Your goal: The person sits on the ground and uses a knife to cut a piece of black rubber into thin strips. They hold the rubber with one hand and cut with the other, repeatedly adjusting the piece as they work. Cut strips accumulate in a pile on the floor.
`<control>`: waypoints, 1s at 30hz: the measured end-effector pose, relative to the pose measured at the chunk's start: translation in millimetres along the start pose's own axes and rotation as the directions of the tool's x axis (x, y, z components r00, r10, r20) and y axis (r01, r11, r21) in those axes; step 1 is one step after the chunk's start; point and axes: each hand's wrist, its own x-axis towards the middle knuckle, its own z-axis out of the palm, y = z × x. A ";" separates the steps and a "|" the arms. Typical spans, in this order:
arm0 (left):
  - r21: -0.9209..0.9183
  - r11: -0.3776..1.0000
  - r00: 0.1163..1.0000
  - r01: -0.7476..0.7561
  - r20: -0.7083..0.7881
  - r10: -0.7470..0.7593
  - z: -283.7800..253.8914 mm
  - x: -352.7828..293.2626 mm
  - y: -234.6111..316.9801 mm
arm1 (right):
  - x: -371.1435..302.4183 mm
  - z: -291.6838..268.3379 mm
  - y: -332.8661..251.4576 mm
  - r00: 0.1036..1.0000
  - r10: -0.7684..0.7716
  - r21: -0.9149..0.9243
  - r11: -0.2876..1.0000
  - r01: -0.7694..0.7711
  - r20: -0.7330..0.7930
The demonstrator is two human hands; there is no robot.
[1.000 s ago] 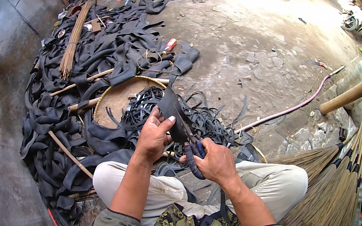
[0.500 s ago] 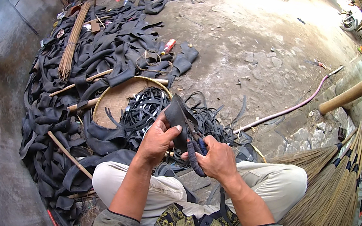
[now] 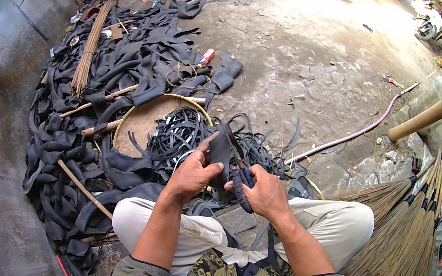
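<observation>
My left hand (image 3: pixel 193 170) grips a piece of black rubber inner tube (image 3: pixel 222 153) held up over my lap. My right hand (image 3: pixel 263 192) is closed on the dark-wrapped handles of scissors (image 3: pixel 237 164), whose blades run up along the rubber piece. Just beyond my hands sits a round woven basket (image 3: pixel 144 118) with a heap of thin black rubber strips (image 3: pixel 183 134) spilling over its near side. My knees in light trousers frame the hands below.
A large pile of black inner tubes (image 3: pixel 128 62) with bamboo sticks (image 3: pixel 90 50) covers the ground at left. Straw brooms (image 3: pixel 406 230) lie at right. A pink hose (image 3: pixel 351 134) crosses the concrete. A thick bamboo pole (image 3: pixel 435 111) leans at far right.
The rubber piece has been turned and raised slightly between my hands, and the scissors have shifted up along it. The surroundings are unchanged.
</observation>
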 end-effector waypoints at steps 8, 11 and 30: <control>0.030 0.999 0.999 -0.028 0.047 0.027 0.3 4.0 -10.3 | 6.3 -3.4 4.4 0.995 0.080 0.108 0.990 -0.086 0.065; 0.056 0.998 1.000 0.018 -0.014 -0.017 -1.9 5.3 -10.6 | 12.5 -4.1 9.7 0.993 0.109 0.192 0.974 -0.117 0.049; 0.214 0.976 0.896 0.046 0.424 -0.135 8.8 13.9 -36.2 | 37.3 -33.7 44.9 0.915 0.283 0.909 0.381 0.169 -0.288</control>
